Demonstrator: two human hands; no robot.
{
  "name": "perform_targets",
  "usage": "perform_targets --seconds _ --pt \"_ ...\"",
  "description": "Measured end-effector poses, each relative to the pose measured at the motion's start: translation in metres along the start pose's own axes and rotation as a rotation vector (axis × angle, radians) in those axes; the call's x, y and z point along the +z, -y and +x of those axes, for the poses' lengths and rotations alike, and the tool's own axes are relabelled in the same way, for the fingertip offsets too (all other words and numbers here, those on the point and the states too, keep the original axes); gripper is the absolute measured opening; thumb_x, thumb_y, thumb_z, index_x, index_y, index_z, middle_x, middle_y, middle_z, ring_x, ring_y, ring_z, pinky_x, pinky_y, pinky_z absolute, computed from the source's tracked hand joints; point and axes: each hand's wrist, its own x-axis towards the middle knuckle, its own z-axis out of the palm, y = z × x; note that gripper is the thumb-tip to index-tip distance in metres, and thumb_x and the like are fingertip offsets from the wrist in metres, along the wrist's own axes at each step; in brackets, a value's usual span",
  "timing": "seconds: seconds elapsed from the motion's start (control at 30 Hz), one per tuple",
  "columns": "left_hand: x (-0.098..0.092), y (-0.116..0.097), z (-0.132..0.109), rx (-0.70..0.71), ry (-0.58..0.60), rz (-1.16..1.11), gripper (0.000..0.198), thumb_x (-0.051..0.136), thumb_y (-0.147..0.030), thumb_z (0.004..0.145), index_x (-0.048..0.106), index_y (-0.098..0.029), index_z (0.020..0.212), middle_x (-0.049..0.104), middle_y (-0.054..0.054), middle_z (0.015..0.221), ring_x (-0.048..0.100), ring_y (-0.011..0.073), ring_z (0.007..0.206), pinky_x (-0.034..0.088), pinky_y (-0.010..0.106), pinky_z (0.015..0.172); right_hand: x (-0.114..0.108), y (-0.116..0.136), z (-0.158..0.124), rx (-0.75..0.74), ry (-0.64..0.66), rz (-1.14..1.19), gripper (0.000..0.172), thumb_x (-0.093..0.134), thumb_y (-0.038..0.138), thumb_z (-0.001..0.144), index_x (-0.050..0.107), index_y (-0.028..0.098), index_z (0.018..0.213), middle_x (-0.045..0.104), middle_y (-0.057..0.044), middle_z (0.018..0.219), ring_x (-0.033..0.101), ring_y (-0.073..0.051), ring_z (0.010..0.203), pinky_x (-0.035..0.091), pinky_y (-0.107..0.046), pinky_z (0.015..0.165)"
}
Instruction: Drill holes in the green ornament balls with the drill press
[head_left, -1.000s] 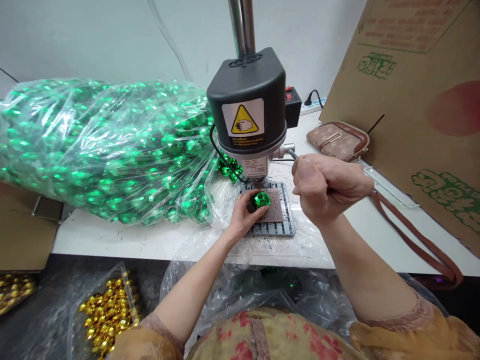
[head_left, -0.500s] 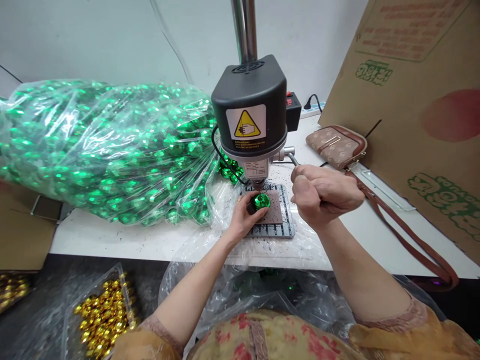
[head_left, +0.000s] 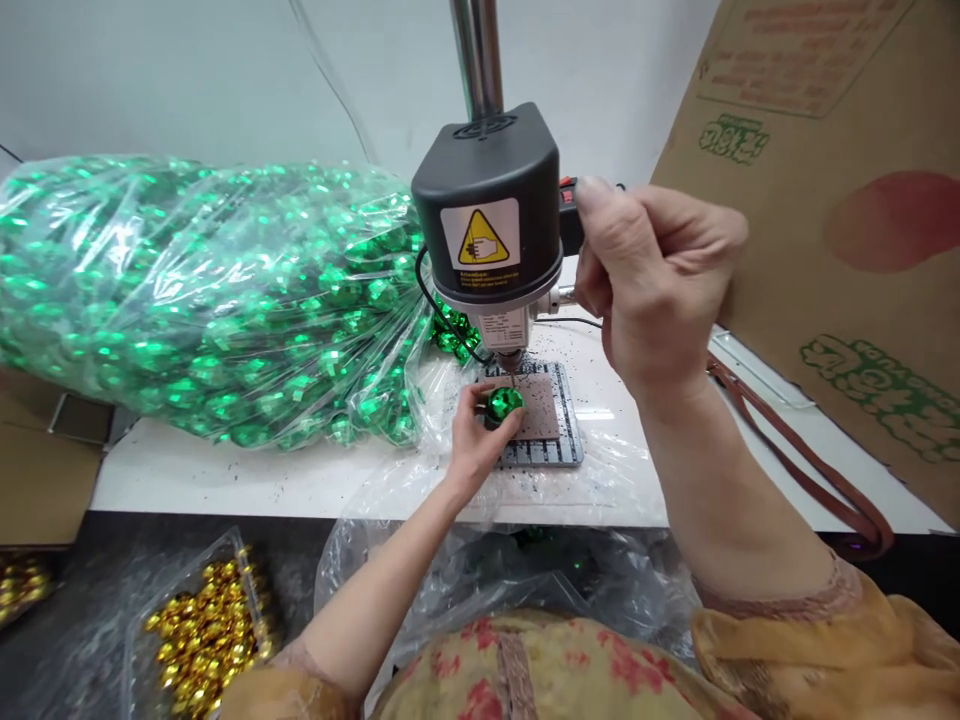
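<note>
Between the thumb and fingers of my left hand (head_left: 477, 432) is a shiny green faceted ball (head_left: 505, 403), held low over the drill press base (head_left: 566, 420). A brownish square board (head_left: 541, 412) lies on that base, with dark specks scattered around. The black drill press head (head_left: 487, 210), bearing a yellow warning label, stands above the ball; its chuck (head_left: 510, 358) is just over my left fingers. My right hand (head_left: 660, 270) is raised to the right of the head, closed around the feed lever, whose grip is hidden inside the fist.
A big clear bag of green balls (head_left: 210, 300) fills the table's left. Cardboard boxes (head_left: 795, 260) stand at the right, near a brown strap (head_left: 810, 450). A plastic container of gold balls (head_left: 206, 625) is at lower left. Clear plastic film (head_left: 360, 545) drapes over the table edge.
My right hand has risen with the lever and now covers the pouch. My left hand has shifted the green ball left, off the spot under the chuck.
</note>
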Motion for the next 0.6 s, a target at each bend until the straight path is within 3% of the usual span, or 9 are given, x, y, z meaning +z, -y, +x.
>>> perform_targets --seconds 0.07,0.23,0.33,0.43,0.53,0.6 --pt "-0.013 -0.009 -0.023 0.048 0.042 0.039 0.036 0.078 -0.040 0.081 0.059 -0.022 0.106 0.070 0.004 0.098 0.066 0.0179 0.084 0.053 0.031 0.075 0.001 0.000 0.002 -0.003 -0.003 -0.025 0.048 0.067 0.024 0.092 0.045 0.020 0.049 0.041 0.007 0.043 0.030 -0.003 0.039 0.031 -0.027 0.045" --pt "-0.041 -0.008 -0.087 0.474 0.569 0.259 0.040 0.077 -0.052 0.082 0.064 -0.023 0.107 0.071 0.006 0.089 0.066 0.0215 0.082 0.053 0.034 0.073 -0.001 0.000 -0.002 -0.008 -0.009 -0.047 0.048 0.063 0.023 0.094 0.045 0.020 0.050 0.041 0.006 0.045 0.032 -0.004 0.040 0.033 -0.027 0.047" --pt "-0.045 0.004 -0.104 0.653 0.704 0.381 0.051 0.077 -0.057 0.082 0.065 -0.022 0.117 0.073 0.010 0.102 0.068 0.0264 0.096 0.055 0.039 0.084 -0.001 0.000 -0.002 -0.017 -0.005 -0.041 0.048 0.063 0.025 0.094 0.045 0.019 0.050 0.041 0.005 0.046 0.034 -0.005 0.041 0.036 -0.028 0.049" --pt "-0.045 0.011 -0.092 0.658 0.588 0.311 0.050 0.075 -0.053 0.087 0.062 -0.022 0.124 0.074 0.012 0.110 0.069 0.0278 0.104 0.056 0.042 0.091 -0.001 0.000 -0.004 -0.039 -0.003 -0.069 0.049 0.063 0.032 0.094 0.045 0.020 0.051 0.039 0.006 0.045 0.033 -0.004 0.041 0.035 -0.028 0.049" --pt "-0.050 0.013 -0.044 0.484 0.203 0.277 0.015 0.060 -0.029 0.098 0.065 -0.023 0.111 0.073 0.009 0.100 0.070 0.0235 0.096 0.055 0.039 0.087 -0.002 -0.001 -0.006 -0.046 -0.015 -0.065 0.050 0.064 0.038 0.094 0.045 0.020 0.051 0.040 0.006 0.045 0.034 -0.004 0.040 0.034 -0.027 0.047" --pt "-0.055 0.016 0.004 0.305 -0.039 0.292 0.010 0.055 -0.021 0.098 0.064 -0.022 0.101 0.072 0.007 0.097 0.068 0.0223 0.093 0.054 0.037 0.087 -0.003 -0.002 -0.007 -0.046 -0.018 -0.032 0.050 0.067 0.038 0.092 0.047 0.020 0.050 0.041 0.006 0.044 0.034 -0.004 0.039 0.033 -0.028 0.046"
